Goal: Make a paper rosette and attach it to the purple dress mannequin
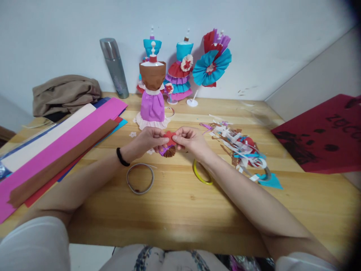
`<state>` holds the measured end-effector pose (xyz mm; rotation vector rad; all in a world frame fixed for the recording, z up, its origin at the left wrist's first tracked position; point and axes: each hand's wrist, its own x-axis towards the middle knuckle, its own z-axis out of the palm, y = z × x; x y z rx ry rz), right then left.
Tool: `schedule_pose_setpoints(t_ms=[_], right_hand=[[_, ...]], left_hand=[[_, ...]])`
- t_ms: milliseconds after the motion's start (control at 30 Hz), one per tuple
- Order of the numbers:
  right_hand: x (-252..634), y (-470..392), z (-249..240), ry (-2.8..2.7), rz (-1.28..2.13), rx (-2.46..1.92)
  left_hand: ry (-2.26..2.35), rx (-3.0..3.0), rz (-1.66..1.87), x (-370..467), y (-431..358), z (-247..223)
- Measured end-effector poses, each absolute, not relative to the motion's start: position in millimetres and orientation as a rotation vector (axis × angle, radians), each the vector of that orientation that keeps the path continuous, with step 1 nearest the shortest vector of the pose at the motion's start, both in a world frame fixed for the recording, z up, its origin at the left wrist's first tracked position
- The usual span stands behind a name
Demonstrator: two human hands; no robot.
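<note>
Both my hands meet over the middle of the table, pinching a small red paper flower between them. My left hand has thumb and fingers closed on its left side. From the other side my right hand grips its right edge. Just below the red flower is a pleated purple and brown paper rosette; whether it lies on the table or hangs from my fingers, I cannot tell. Behind my hands stands a small dress form with a brown top and a purple skirt. Small white paper flowers lie beside it.
Tape rolls lie near my forearms. Paper scraps are heaped at right, before a red bag. Coloured paper sheets, a brown cloth and a flask stand left. More dressed forms line the wall.
</note>
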<state>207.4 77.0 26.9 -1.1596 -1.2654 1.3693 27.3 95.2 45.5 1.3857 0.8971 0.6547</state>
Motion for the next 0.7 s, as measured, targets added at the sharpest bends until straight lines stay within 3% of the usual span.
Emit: schedule_pose_setpoints(t_ms=[700], right_hand=[[210.3,75.7,22.6,-1.354,1.409,-1.101]], left_hand=[[0.818,1.461,0.664,25.3,97.9,39.6]])
